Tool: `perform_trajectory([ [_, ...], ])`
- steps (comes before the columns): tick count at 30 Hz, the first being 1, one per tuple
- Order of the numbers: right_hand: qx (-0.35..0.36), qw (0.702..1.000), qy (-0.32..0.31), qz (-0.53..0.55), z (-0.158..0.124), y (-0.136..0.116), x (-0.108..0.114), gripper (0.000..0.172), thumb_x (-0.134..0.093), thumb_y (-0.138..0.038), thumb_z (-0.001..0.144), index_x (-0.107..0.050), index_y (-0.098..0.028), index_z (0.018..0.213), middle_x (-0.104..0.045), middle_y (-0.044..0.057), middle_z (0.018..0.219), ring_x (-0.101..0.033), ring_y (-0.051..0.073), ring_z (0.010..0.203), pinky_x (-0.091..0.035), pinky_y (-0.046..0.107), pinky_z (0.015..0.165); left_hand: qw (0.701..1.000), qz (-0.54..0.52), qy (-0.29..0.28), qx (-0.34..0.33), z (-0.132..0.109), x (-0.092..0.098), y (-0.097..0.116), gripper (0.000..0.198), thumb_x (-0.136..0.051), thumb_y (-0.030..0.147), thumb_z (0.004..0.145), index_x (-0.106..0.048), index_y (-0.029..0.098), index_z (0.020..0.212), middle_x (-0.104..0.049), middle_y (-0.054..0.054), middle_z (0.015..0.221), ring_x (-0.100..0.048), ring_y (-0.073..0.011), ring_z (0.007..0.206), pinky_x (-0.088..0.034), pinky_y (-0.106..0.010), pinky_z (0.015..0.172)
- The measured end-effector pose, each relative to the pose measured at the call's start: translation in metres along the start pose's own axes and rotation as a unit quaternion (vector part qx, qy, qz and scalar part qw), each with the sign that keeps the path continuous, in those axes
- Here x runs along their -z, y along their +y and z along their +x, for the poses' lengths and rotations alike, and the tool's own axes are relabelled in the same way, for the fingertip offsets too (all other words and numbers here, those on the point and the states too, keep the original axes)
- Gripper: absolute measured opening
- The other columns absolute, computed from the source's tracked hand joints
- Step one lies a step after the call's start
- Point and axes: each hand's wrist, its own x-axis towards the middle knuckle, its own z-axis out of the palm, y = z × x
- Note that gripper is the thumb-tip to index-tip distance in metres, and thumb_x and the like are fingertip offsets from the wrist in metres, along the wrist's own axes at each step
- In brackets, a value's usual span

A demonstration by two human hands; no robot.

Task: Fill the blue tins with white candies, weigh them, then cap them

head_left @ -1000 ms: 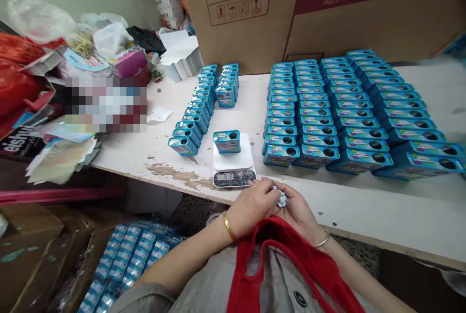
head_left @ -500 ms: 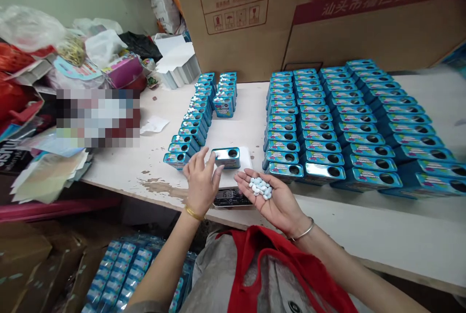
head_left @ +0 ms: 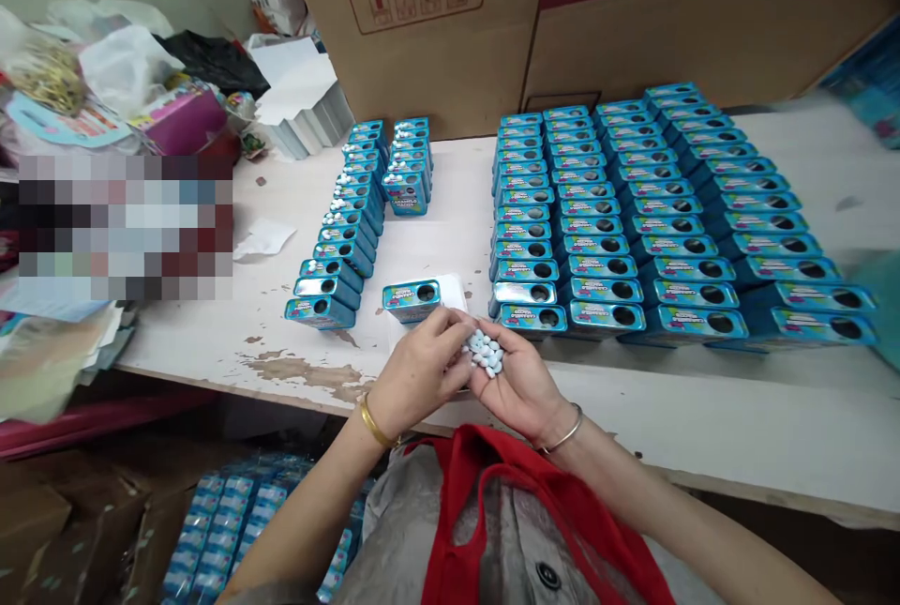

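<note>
My right hand (head_left: 524,389) is cupped palm up and holds a small heap of pale blue and white candies (head_left: 487,354). My left hand (head_left: 422,356) reaches over from the left, its bent fingers pressed together against the heap's left edge; the fingertips are partly hidden. Just beyond my hands stands a single blue candy tin (head_left: 412,297) with a dark round hole in its top. White paper (head_left: 454,295) lies beside and behind that tin. The black scale is mostly covered by my hands.
Several rows of open-holed blue tins (head_left: 605,239) fill the table's right side. To the left stand two shorter rows (head_left: 344,220), many topped with candies. A large cardboard box (head_left: 436,70) stands behind, a stack of white cards (head_left: 302,108) at back left. More packs (head_left: 225,521) lie below the table.
My left hand has moved right, from beside the single tin to the candies in my right palm, and its spread fingers have closed. The view has shifted slightly.
</note>
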Motion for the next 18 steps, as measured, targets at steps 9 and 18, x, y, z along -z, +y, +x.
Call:
perform_trajectory([
  [9, 0.001, 1.0, 0.01, 0.011, 0.0015, 0.0, -0.0034, 0.028, -0.038, -0.014, 0.09, -0.066, -0.01, 0.094, -0.072, 0.006, 0.082, -0.067, 0.011, 0.078, -0.055, 0.02, 0.074, 0.999, 0.025, -0.009, 0.034, 0.007, -0.0012, 0.0001, 0.025, -0.047, 0.011, 0.082, -0.052, 0.019, 0.105, -0.05, -0.005, 0.099, -0.052, -0.016, 0.089, -0.047, -0.027, 0.075],
  [18, -0.001, 0.999, 0.01, 0.031, -0.0023, -0.0008, -0.0083, 0.027, -0.041, -0.012, 0.087, -0.066, -0.01, 0.097, -0.073, 0.007, 0.087, -0.068, 0.012, 0.079, -0.056, 0.02, 0.071, 0.998, -0.03, 0.051, 0.013, 0.0099, 0.0038, -0.0032, 0.012, -0.052, 0.009, 0.08, -0.055, 0.017, 0.087, -0.05, -0.001, 0.085, -0.049, -0.0107, 0.074, -0.041, -0.021, 0.063],
])
